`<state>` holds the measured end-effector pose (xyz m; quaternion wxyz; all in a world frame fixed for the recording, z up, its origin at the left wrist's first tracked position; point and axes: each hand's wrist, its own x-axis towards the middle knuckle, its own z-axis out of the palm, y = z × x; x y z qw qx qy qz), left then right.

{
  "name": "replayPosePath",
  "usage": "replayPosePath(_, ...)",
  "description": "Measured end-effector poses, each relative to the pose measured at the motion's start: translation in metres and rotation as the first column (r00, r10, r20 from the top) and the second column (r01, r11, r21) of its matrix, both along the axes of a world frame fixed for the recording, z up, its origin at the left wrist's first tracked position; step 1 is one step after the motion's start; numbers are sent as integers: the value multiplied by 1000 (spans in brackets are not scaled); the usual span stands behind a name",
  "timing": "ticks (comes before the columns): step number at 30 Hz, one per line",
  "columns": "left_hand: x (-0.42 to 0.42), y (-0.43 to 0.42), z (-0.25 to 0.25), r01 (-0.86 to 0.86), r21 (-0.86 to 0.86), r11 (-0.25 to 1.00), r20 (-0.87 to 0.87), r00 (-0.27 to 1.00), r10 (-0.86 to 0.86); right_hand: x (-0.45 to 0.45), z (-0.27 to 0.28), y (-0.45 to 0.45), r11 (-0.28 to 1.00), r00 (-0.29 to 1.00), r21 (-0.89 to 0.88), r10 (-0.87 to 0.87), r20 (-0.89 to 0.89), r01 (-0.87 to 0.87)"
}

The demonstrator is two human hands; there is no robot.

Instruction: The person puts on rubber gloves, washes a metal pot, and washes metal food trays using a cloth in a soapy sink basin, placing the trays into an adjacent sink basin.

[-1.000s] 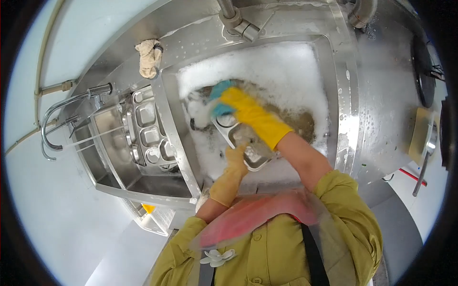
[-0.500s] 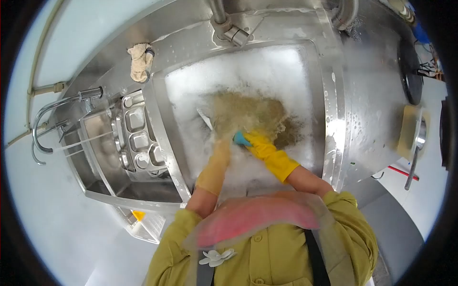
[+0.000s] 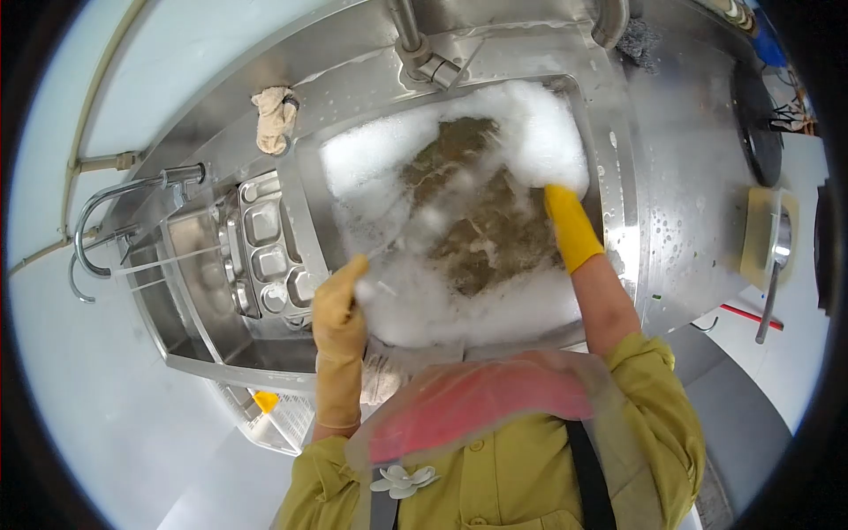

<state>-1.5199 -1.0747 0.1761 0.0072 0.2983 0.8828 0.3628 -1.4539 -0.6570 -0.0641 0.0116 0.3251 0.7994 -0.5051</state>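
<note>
My left hand (image 3: 338, 316), in a tan rubber glove, is over the left front rim of the sink basin (image 3: 311, 225). Its fingers are curled closed; whatever they may hold does not show. A faint pale streak lies in the water just beside it. My right hand (image 3: 570, 228), in a yellow rubber glove, reaches into the white foam (image 3: 552, 146) at the basin's right side. Its fingers are hidden under the suds. Murky brown water (image 3: 486, 234) shows in the middle, with foam around it.
Compartment trays (image 3: 269, 261) stand in the smaller sink on the left. A faucet (image 3: 433, 66) is at the back, a beige cloth (image 3: 276, 119) on the left ledge. On the right, a ladle (image 3: 777, 256) rests by a yellowish board. A pale cloth (image 3: 382, 375) lies at the front edge.
My hands have moved apart from the basin's middle: left toward the left rim, right into the right-hand foam. The blue sponge in my right hand is out of sight. The foam has shifted.
</note>
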Motion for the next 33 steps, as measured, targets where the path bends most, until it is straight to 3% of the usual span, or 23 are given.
replayPosePath(1,-2,5,7,137,-113,984,-15,990,-139,-5,-5,7,999,999,-8,51,17,-51)
replayPosePath(4,20,35,-10,422,-213,881,-65,894,-444,-3,-34,-6,947,951,-89,310,-7,-310)
replayPosePath(6,37,50,-40,453,-229,862,-163,855,-493,11,-12,-56,802,828,-217,557,-69,-557)
replayPosePath(8,57,50,-73,481,-283,830,-164,828,-536,15,74,-121,622,659,-246,745,-104,-743)
replayPosePath(11,77,48,-100,516,-322,794,-99,815,-570,1,55,-185,583,572,-12,793,-210,-813)
replayPosePath(15,75,45,-117,508,-212,835,-125,833,-539,-19,15,-190,546,479,261,832,-279,-796)
replayPosePath(20,85,44,-130,421,-275,864,-128,875,-467,-9,-25,-76,744,776,226,617,129,-629)
replayPosePath(24,84,54,-154,357,-377,855,-95,903,-420,54,-9,-48,799,819,257,439,369,-544)
replayPosePath(27,84,67,-166,345,-367,864,-136,899,-417,92,12,-86,730,801,334,512,310,-596)
replayPosePath(30,87,67,-176,326,-366,872,-197,888,-415,109,39,-117,599,697,425,708,116,-679)
replayPosePath(32,77,69,-146,251,-400,881,-337,854,-396,105,62,-118,667,625,373,741,-246,-645)
replayPosePath(33,68,62,-125,345,-260,902,-226,886,-404,110,54,-116,788,735,264,615,-285,-557)
